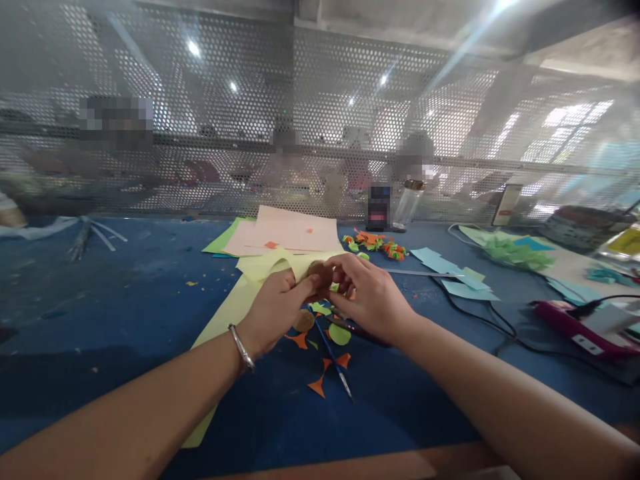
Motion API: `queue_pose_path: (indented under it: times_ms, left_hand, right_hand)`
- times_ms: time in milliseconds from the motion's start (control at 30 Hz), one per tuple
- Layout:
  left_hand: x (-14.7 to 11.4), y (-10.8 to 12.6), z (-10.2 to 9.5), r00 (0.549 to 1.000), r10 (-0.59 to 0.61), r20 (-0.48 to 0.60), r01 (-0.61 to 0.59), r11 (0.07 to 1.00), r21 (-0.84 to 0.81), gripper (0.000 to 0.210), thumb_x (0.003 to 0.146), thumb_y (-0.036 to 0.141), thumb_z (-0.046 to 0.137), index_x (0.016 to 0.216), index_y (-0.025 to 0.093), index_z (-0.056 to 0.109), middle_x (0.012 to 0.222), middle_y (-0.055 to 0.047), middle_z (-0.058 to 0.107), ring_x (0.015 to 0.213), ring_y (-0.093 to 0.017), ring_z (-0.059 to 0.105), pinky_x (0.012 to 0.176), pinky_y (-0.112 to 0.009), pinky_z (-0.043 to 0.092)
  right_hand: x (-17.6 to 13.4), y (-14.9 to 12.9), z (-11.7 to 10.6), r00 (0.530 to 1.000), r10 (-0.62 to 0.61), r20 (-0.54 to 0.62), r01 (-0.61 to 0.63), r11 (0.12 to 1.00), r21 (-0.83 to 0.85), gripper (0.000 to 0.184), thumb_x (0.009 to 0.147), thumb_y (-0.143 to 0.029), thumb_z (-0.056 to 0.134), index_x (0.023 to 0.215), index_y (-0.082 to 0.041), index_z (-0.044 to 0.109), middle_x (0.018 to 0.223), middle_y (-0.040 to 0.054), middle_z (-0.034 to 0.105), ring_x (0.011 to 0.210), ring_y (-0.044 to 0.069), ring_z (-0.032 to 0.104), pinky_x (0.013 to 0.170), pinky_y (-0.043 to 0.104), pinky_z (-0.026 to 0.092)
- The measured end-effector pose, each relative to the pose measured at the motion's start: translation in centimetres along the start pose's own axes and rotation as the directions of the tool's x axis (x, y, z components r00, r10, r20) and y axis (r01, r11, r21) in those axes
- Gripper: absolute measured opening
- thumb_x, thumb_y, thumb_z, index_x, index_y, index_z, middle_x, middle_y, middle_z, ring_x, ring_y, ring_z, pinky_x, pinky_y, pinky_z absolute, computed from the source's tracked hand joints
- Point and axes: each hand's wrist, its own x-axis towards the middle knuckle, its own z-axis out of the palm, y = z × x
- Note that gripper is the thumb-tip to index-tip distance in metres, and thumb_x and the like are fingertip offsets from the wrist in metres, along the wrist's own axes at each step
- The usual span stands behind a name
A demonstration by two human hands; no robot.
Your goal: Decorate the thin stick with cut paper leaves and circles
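A small brown rounded piece (pixel 323 273) sits between my hands over the middle of the table; its exact kind does not show. My left hand (pixel 277 307), with a silver bangle at the wrist, is closed on its left side. From the right, the curled fingers of my right hand (pixel 373 297) also grip it. Under and behind my left hand lies a yellow-green paper sheet (pixel 225 320) with a curled top. Below the hands are a round tan disc (pixel 303 321), a blue-handled paintbrush (pixel 330 350), a green paper circle (pixel 339 334) and orange paper scraps (pixel 316 387).
Pink paper sheets (pixel 295 230) lie behind the hands, beside orange and green paper pieces (pixel 383 243). A clear bottle (pixel 409 203) stands by the perforated metal screen (pixel 225 87). Blue paper slips (pixel 450 267), black cables and a magenta power strip (pixel 585 330) are at right.
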Motion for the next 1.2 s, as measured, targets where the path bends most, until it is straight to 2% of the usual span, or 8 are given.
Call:
queue_pose_path:
  times_ms: [100, 200, 333, 500, 633, 800, 967, 1200]
  left_hand:
    - [0.2, 0.2, -0.1, 0.996, -0.015, 0.086, 0.013, 1.0, 0.023, 0.018, 0.084, 0.029, 0.068, 0.095, 0.018, 0.077, 0.096, -0.007, 0.075, 0.089, -0.021, 0.069, 0.083, -0.031, 0.055]
    - [0.1, 0.2, -0.4, 0.994, -0.052, 0.093, 0.049, 0.998, 0.029, 0.02, 0.084, 0.03, 0.068, 0.098, 0.018, 0.077, 0.102, -0.008, 0.075, 0.091, -0.021, 0.069, 0.085, -0.033, 0.055]
    - [0.1, 0.3, -0.7, 0.996, -0.079, 0.04, 0.082, 0.992, -0.095, 0.022, 0.087, 0.035, 0.063, 0.097, 0.02, 0.076, 0.107, -0.007, 0.075, 0.1, -0.022, 0.067, 0.081, -0.032, 0.056]
    - [0.3, 0.7, -0.3, 0.987, -0.155, -0.038, 0.137, 0.944, -0.301, 0.016, 0.087, 0.025, 0.059, 0.086, 0.017, 0.073, 0.094, -0.007, 0.075, 0.096, -0.022, 0.067, 0.078, -0.031, 0.056]
    - [0.2, 0.9, 0.4, 0.979, -0.202, -0.037, 0.169, 0.894, -0.414, 0.016, 0.087, 0.019, 0.056, 0.085, 0.017, 0.071, 0.088, -0.007, 0.075, 0.091, -0.021, 0.069, 0.077, -0.03, 0.056]
    - [-0.1, 0.9, 0.8, 0.969, -0.241, -0.049, 0.19, 0.86, -0.473, 0.017, 0.087, 0.017, 0.056, 0.091, 0.013, 0.071, 0.095, -0.009, 0.076, 0.083, -0.019, 0.07, 0.074, -0.029, 0.057]
    - [-0.4, 1.2, 1.2, 0.956, -0.292, -0.029, 0.232, 0.812, -0.536, 0.023, 0.089, 0.015, 0.048, 0.09, 0.011, 0.07, 0.083, -0.007, 0.074, 0.063, -0.015, 0.066, 0.062, -0.027, 0.056]
    - [-0.6, 1.3, 1.6, 0.94, -0.34, -0.029, 0.261, 0.771, -0.582, 0.029, 0.093, 0.015, 0.043, 0.086, 0.014, 0.071, 0.083, -0.004, 0.072, 0.069, -0.013, 0.066, 0.067, -0.024, 0.056]
  right_hand:
    - [0.0, 0.0, -0.2, 1.0, -0.019, 0.007, 0.019, 1.0, -0.011, 0.045, 0.079, -0.014, 0.065, 0.123, -0.02, 0.054, 0.089, 0.002, 0.062, 0.077, 0.017, 0.058, 0.072, 0.03, 0.048]
    - [0.0, -0.2, -0.5, 0.998, -0.059, 0.024, 0.06, 0.998, -0.035, 0.049, 0.081, -0.018, 0.066, 0.129, -0.02, 0.053, 0.093, 0.0035, 0.062, 0.081, 0.018, 0.058, 0.073, 0.03, 0.047]
    - [0.0, -0.4, -0.7, 0.998, -0.06, 0.009, 0.06, 0.996, -0.062, 0.041, 0.082, -0.023, 0.068, 0.121, -0.02, 0.058, 0.09, 0.0034, 0.062, 0.078, 0.018, 0.058, 0.07, 0.03, 0.046]
    - [0.0, 0.1, -0.8, 0.999, -0.023, -0.047, 0.019, 0.996, -0.086, 0.039, 0.083, -0.034, 0.071, 0.116, -0.018, 0.059, 0.088, 0.0032, 0.061, 0.074, 0.017, 0.056, 0.065, 0.028, 0.044]
    - [0.0, 0.1, -0.7, 0.997, 0.004, -0.077, -0.011, 0.996, -0.086, 0.039, 0.083, -0.039, 0.072, 0.114, -0.018, 0.059, 0.087, 0.003, 0.061, 0.072, 0.016, 0.056, 0.065, 0.028, 0.044]
    - [0.0, -0.1, -0.6, 0.994, 0.009, -0.108, -0.02, 0.995, -0.101, 0.04, 0.082, -0.043, 0.073, 0.11, -0.019, 0.059, 0.088, 0.0031, 0.063, 0.068, 0.015, 0.055, 0.063, 0.027, 0.043]
    - [-0.2, -0.2, -0.5, 0.992, 0.012, -0.129, -0.031, 0.988, -0.152, 0.044, 0.081, -0.053, 0.071, 0.108, -0.019, 0.06, 0.087, 0.0025, 0.063, 0.064, 0.014, 0.054, 0.06, 0.026, 0.041]
    - [-0.1, -0.3, -0.6, 0.988, 0.018, -0.155, -0.049, 0.98, -0.193, 0.045, 0.081, -0.058, 0.069, 0.104, -0.02, 0.06, 0.087, 0.0026, 0.065, 0.062, 0.013, 0.054, 0.058, 0.026, 0.039]
